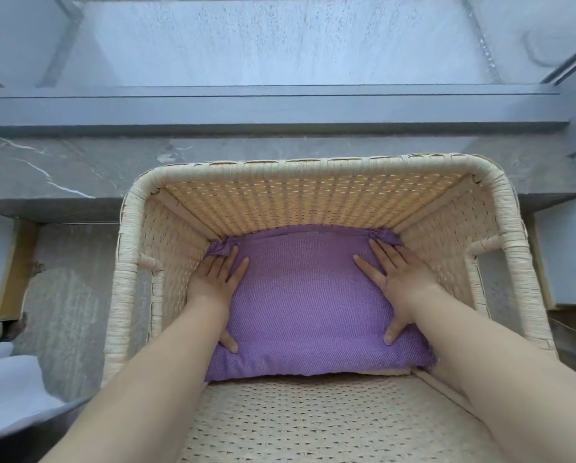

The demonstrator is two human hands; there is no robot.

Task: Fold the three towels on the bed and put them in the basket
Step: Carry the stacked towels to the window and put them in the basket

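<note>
While the left hand and right hand press flat, fingers straight, on a folded purple towel inside the basket, at least one towel looks delivered; any beneath are hidden.

We see our left hand and right hand pressing flat, fingers spread, on a folded purple towel lying in the far end of a woven wicker basket.
</note>
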